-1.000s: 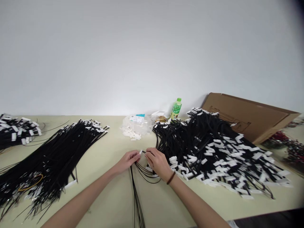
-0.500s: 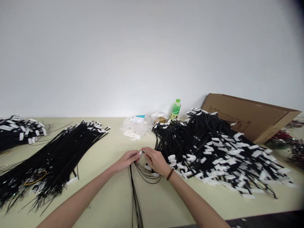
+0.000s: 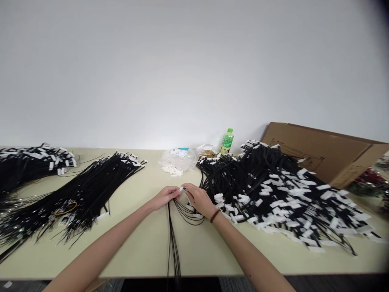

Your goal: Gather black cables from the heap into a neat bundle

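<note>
Near the middle of the table, my left hand [image 3: 165,196] is closed in a pinch on a small white connector [image 3: 181,189]. My right hand [image 3: 199,200] meets it from the right, fingers closed on the end of a thin black cable, its tip mostly hidden by the fingers. Several black cables [image 3: 173,239] run down from below my left hand and over the table's front edge. Others curve in loops [image 3: 188,219] between the hands, with a few white connectors lying under my right hand.
A large heap of black cables with white ends [image 3: 273,194] fills the right side. Two more bundles lie left: one nearer [image 3: 94,186], one farther [image 3: 36,162]. Behind my hands are a clear bag of white connectors [image 3: 180,160], a green-capped bottle [image 3: 227,142] and a cardboard box [image 3: 322,150].
The camera view has shifted, so the table's front edge now shows below. My hands stay together at the white connector, with only slight finger movement.
</note>
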### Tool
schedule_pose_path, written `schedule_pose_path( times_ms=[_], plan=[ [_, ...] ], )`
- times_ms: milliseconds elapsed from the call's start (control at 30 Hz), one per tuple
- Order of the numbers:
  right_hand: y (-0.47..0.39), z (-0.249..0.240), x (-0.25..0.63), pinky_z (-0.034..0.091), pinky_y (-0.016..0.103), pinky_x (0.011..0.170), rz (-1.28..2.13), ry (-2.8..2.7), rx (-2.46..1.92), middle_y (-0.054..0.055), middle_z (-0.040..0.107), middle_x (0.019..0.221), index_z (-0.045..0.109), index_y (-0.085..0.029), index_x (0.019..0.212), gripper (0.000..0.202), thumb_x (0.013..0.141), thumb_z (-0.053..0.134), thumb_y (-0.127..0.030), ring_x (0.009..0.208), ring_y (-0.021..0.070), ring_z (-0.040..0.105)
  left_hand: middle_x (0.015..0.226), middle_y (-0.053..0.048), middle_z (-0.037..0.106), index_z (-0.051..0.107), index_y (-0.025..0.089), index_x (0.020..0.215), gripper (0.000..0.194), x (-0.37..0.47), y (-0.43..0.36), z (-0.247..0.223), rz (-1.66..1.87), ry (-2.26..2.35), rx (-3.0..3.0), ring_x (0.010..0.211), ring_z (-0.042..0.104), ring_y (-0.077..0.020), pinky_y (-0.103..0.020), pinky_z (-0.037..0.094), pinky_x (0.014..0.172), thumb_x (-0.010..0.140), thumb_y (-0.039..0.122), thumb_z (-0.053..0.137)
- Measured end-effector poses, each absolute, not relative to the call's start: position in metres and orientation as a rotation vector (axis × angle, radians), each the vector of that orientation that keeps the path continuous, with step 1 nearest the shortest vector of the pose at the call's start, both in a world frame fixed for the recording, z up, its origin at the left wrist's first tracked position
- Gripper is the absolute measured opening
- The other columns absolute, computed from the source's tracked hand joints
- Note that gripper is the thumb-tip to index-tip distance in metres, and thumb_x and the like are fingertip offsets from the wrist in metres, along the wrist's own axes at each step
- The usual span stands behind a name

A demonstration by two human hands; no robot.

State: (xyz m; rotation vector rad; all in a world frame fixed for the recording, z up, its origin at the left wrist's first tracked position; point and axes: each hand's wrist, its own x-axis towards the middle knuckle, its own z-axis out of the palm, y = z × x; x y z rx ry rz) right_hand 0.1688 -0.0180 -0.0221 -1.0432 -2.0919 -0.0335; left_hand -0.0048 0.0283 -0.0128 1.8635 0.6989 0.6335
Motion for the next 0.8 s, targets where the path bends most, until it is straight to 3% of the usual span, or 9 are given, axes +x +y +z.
schedule_pose_path(
  times_ms=[200, 500, 800],
  plan=[
    [-0.021, -0.026, 0.166, 0.045, 0.034, 0.086, -0.081, -1.985, -1.035, 0.01, 0.056, 0.103, 0.055, -0.016, 0.084, 0.013, 0.084, 0.042, -0.013, 0.099, 0.0176, 0.052, 0.059, 0.003, 0.046, 0.051, 0.013, 0.067, 0.036, -0.006, 0.029, -0.018, 0.704, 0.696, 1.74, 0.055, 0.036, -0.0091, -0.022, 0.024, 0.051, 0.076, 0.048, 0.047],
    [-0.022, -0.021, 0.168, 0.043, 0.035, 0.089, -0.224, -1.908, -0.994, 0.009, 0.056, 0.101, 0.052, -0.015, 0.104, 0.022, 0.083, 0.044, -0.012, 0.099, 0.0181, 0.049, 0.061, 0.003, 0.044, 0.048, 0.013, 0.068, 0.035, -0.007, 0.031, -0.024, 0.819, 0.683, 1.587, 0.056, 0.035, -0.0082, -0.021, 0.021, 0.051, 0.077, 0.047, 0.047],
    [-0.035, -0.011, 0.162, 0.041, 0.036, 0.086, -0.331, -2.002, -0.931, 0.007, 0.056, 0.096, 0.053, -0.016, 0.1, 0.02, 0.085, 0.041, -0.012, 0.096, 0.0185, 0.046, 0.064, 0.002, 0.044, 0.05, 0.013, 0.067, 0.029, -0.007, 0.039, -0.031, 0.921, 0.659, 1.354, 0.058, 0.037, -0.0083, -0.021, 0.024, 0.052, 0.073, 0.04, 0.055]
  ],
)
